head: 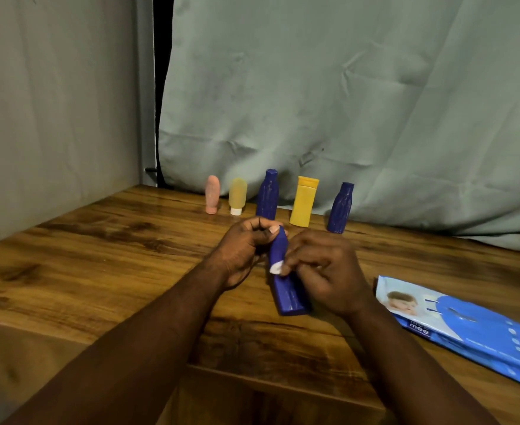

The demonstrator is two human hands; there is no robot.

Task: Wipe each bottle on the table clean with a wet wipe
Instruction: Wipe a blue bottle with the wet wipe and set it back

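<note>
you are wiping a blue bottle [287, 297].
left hand [243, 250] gripping its neck, right hand [323, 271] pinching the wet wipe [276, 267] against it; wet plastic risks slipping from your grip.

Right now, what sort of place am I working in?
Probably a makeshift home setup, not a workshop: a wooden table before a hung grey-green sheet, toiletry bottles lined along its back, and a pack of baby wipes.

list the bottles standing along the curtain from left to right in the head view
pink bottle → pale yellow tube → first blue bottle → yellow bottle → second blue bottle
</note>
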